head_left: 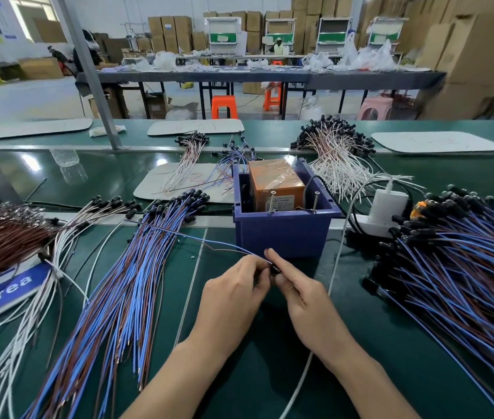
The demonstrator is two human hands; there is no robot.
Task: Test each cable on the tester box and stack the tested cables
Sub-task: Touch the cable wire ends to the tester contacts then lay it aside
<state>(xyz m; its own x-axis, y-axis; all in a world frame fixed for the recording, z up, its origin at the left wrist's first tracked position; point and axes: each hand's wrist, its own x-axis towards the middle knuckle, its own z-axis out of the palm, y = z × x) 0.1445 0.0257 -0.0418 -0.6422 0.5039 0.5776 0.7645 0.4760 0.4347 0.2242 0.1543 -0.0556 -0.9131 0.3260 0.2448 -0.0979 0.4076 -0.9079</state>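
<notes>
Pinches a blue-and-brown cable (185, 235) in curled fingers of the left hand (233, 294); grips its black plug (276, 270) with the closed right hand (303, 294), just before the blue bin (282, 237) holding the orange tester box (276, 186).

Centre bench (269, 373): tester box (276, 182) in a bin (282, 234), between left cable pile (124, 282) and right cable pile (466, 267); power strip (372, 226) just right of bin.
</notes>
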